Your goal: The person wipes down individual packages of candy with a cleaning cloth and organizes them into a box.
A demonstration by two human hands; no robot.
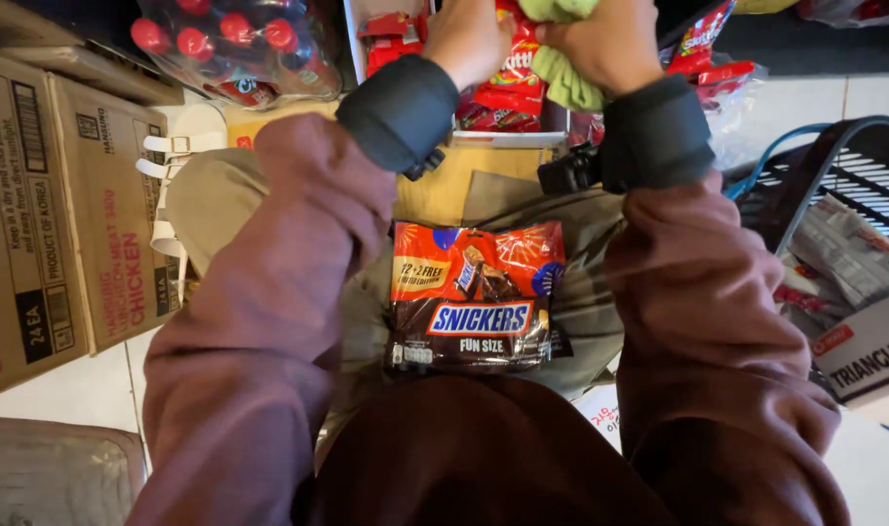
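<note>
My left hand (469, 39) and my right hand (605, 44) are raised at the top of the view, close together. Both grip a light green cloth (566, 78) that is bunched between them. Just behind the hands lie red candy bags (508, 93) in a white box. A brown and orange bag of chocolate bars (474, 297) rests flat on my lap, between my two maroon sleeves, touched by neither hand.
Brown cardboard cartons (55, 205) stand at the left. A shrink-wrapped pack of red-capped bottles (235, 44) lies at top left. A dark shopping basket (844, 185) with packets sits at the right, above a white box (868, 356). More red snack bags (707, 58) are at top right.
</note>
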